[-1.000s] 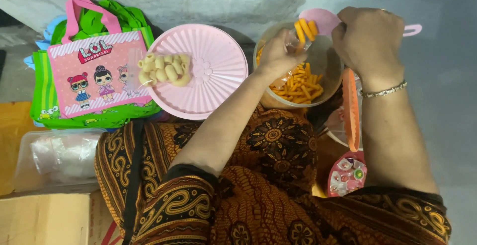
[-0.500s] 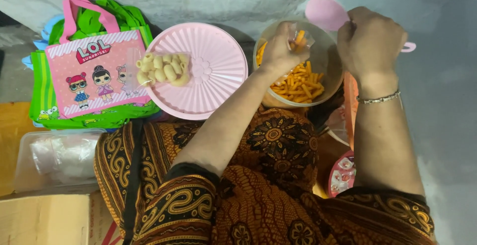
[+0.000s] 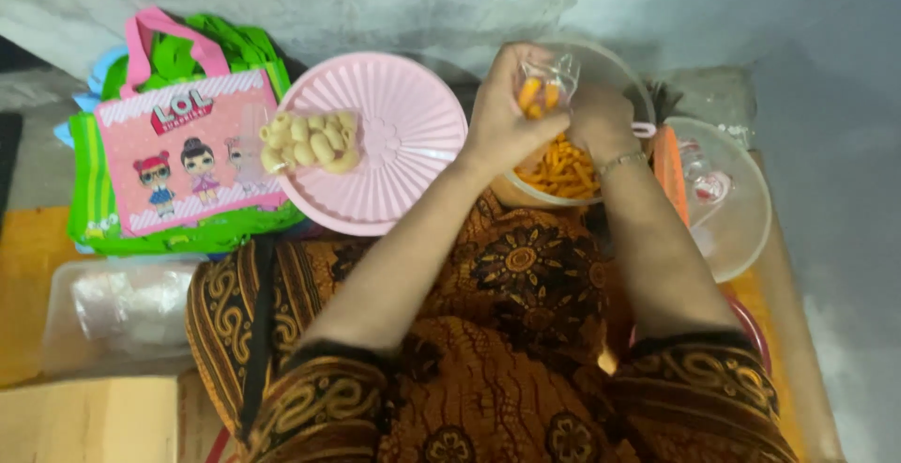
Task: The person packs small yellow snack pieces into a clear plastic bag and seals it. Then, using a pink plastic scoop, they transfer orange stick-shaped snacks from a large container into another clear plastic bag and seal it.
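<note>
Head view: left hand (image 3: 502,121) and right hand (image 3: 596,116) meet over clear bowl (image 3: 615,74) of orange snack sticks (image 3: 563,170). Left grip closed on small clear bag (image 3: 549,83) with a few orange sticks inside; right grip pinched on same bag's far side. Bag sits above bowl's middle, bowl near far edge of floor mat. Bracelet on right wrist. Pink round lid (image 3: 394,144) just left of bowl, carrying sealed packet of pale puffed snacks (image 3: 310,142) on its left part. Pink-and-green cartoon tote bags (image 3: 178,167) further left, touching lid. Second clear bowl (image 3: 737,200) right of right forearm. Clear plastic box (image 3: 113,313) at near left.
</note>
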